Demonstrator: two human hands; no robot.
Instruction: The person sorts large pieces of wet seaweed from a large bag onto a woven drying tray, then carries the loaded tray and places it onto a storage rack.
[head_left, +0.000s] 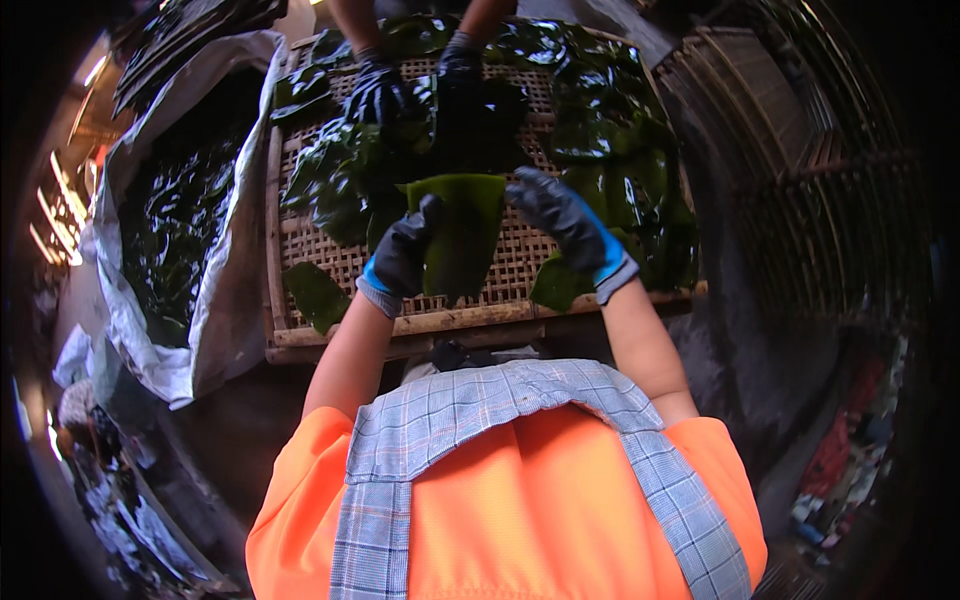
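A flat, translucent green sheet of what looks like seaweed (463, 236) hangs between my hands above the woven bamboo tray (517, 274). My left hand (405, 251), in a black-coated blue glove with a grey cuff, grips its upper left edge. At the upper right corner, the gloved fingertips of my right hand (570, 221) meet the sheet, and its top edge is stretched nearly straight. Glossy dark green pieces (337, 180) overlap across the tray's left side, and more (622, 195) cover the right. Single pieces lie at the front left (315, 295) and under my right wrist (559, 283).
Across the tray, another person's dark-gloved hands (379, 90) (459, 82) rest among the pieces. A white woven sack (259, 124) full of dark wet pieces (184, 195) stands at the left. Stacked bamboo racks (757, 97) are at the right. The tray's bamboo front rim (465, 321) is close to my body.
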